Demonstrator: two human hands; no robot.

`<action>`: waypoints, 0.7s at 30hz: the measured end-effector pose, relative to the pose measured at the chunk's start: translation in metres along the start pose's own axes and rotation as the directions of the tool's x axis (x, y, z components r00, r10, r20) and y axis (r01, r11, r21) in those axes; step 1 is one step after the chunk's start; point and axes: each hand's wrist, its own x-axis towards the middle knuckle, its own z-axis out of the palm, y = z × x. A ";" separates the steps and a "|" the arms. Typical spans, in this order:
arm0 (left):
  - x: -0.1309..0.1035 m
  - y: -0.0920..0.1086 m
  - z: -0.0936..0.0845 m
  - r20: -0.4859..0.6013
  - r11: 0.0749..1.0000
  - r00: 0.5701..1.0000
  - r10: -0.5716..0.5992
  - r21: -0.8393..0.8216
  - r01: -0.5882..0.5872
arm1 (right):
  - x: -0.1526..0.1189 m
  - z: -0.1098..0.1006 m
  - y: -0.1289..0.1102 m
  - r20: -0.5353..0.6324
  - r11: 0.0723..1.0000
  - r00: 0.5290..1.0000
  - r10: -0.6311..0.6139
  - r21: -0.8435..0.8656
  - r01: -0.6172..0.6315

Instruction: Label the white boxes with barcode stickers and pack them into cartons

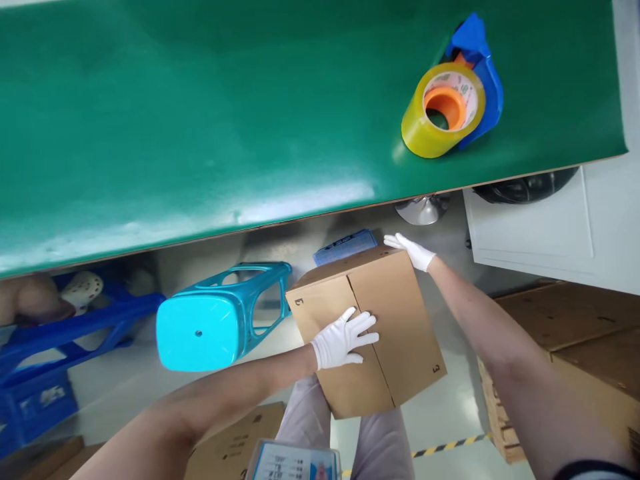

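Note:
A brown cardboard box (400, 320) is in front of my legs, below the table's front edge, its two flaps meeting along a seam. My left hand (345, 339), in a white glove, lies on the flaps across that seam with its fingers spread. At the box's far right corner is my right hand (410, 252), also gloved in white, its fingers stretched out along the edge; nothing is gripped in it. On the green table stands a blue tape dispenser (487, 83) with a wide roll of yellowish tape (425, 127).
A turquoise stool (200, 333) stands left of the box, and a blue stool (80, 333) beyond it, near another person's leg (33, 300). More cardboard boxes (575, 313) rest on a wooden pallet (500, 417) at right. The green table (200, 120) spans the top.

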 end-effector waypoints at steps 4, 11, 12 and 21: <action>0.000 -0.001 0.004 -0.019 1.000 1.000 -0.002 0.017 0.002 | -0.002 0.016 0.000 -0.087 0.981 0.988 0.125 0.161 -0.110; 0.004 -0.006 0.014 -0.028 0.999 0.999 -0.038 0.023 0.039 | -0.146 0.068 -0.020 -0.305 0.915 0.889 0.341 0.323 -0.241; 0.007 -0.009 0.016 -0.019 0.999 0.999 -0.044 0.016 0.044 | -0.180 0.085 -0.023 -0.254 0.891 0.887 0.386 0.352 -0.287; 0.018 0.002 -0.002 0.016 0.982 0.992 -0.126 -0.139 0.127 | -0.278 0.200 -0.010 0.318 0.481 0.647 0.694 0.464 -0.744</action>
